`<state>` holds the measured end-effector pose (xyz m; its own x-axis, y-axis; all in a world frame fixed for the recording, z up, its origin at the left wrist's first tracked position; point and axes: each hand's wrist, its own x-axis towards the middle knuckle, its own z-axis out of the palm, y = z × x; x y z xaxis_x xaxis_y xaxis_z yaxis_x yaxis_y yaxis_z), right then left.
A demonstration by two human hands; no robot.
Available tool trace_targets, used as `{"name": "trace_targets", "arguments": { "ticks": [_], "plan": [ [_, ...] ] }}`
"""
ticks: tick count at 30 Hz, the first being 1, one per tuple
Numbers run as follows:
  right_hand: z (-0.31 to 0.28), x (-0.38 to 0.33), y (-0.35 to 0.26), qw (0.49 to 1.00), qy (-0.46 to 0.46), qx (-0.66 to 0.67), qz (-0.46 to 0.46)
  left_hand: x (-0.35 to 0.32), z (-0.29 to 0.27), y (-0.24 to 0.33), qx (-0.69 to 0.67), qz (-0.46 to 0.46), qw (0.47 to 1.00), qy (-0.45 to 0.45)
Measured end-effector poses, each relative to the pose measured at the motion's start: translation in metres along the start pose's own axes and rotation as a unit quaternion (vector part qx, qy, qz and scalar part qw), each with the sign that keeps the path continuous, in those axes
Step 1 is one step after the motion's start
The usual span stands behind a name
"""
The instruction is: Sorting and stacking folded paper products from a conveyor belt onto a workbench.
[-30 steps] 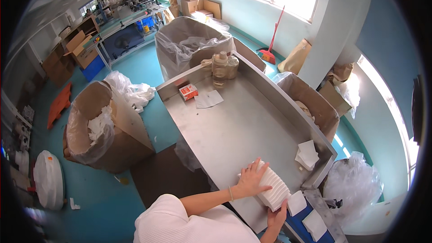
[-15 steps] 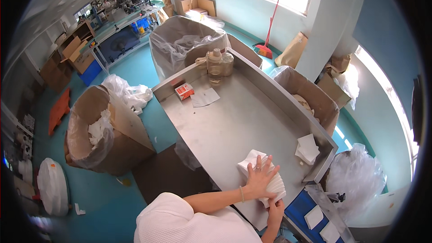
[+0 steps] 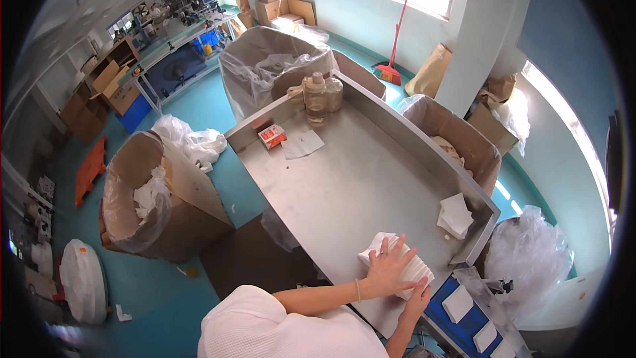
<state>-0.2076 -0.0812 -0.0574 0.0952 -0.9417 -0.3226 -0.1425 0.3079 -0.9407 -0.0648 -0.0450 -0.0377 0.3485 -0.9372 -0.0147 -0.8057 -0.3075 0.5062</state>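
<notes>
A row of white folded sheets (image 3: 417,270), packed face to face like a stack on its side, lies at the near right end of the metal table. Across its top my left hand (image 3: 391,268) rests with the fingers spread. My right hand (image 3: 415,301) is at the stack's near right end, its fingers bent against the sheets and close to my left thumb. Just right of it, several white folded pieces (image 3: 458,303) lie spaced out on a blue conveyor belt (image 3: 437,305). A few loose white sheets (image 3: 455,216) lie by the table's right wall.
The steel table (image 3: 344,172) has raised walls. At its far end are a clear bottle (image 3: 315,101), an orange-and-white box (image 3: 271,136) and a paper sheet (image 3: 303,144). Lined cartons stand around it, one at left (image 3: 199,192), another at right (image 3: 487,159). Plastic bags (image 3: 530,265) bulge beyond the belt.
Both hands and the stack have shifted slightly to the right, toward the belt. The white pieces on the belt have moved up toward the table, and another shows at the lower edge.
</notes>
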Motion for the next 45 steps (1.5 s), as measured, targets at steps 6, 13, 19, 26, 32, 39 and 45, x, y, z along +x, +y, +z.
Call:
{"name": "trace_targets", "arguments": {
  "ticks": [6, 13, 19, 26, 32, 39, 45],
  "plan": [
    [-0.021, -0.008, 0.031, 0.956, -0.069, 0.23, 0.169, -0.004, -0.019, 0.006, 0.016, -0.018, 0.999, 0.024],
    [-0.056, 0.029, 0.049, 0.916, 0.051, 0.368, 0.152, 0.001, -0.006, 0.004, 0.019, -0.011, 0.999, 0.032],
    [-0.003, 0.007, 0.014, 0.994, -0.019, -0.059, -0.09, 0.005, -0.004, 0.01, -0.032, -0.001, 0.999, -0.016],
    [-0.028, -0.006, 0.034, 0.913, -0.139, 0.325, 0.205, -0.007, -0.014, 0.01, 0.014, -0.011, 1.0, 0.021],
    [-0.065, 0.008, 0.058, 0.942, 0.017, 0.301, 0.144, -0.017, -0.011, 0.011, 0.003, 0.004, 1.0, 0.015],
    [-0.009, 0.012, 0.015, 0.99, 0.023, 0.123, 0.065, 0.001, -0.014, 0.012, -0.004, 0.026, 0.999, 0.038],
    [0.006, 0.017, 0.034, 0.927, -0.016, 0.324, 0.187, 0.021, -0.009, 0.033, 0.083, 0.036, 0.995, 0.04]
  ]
}}
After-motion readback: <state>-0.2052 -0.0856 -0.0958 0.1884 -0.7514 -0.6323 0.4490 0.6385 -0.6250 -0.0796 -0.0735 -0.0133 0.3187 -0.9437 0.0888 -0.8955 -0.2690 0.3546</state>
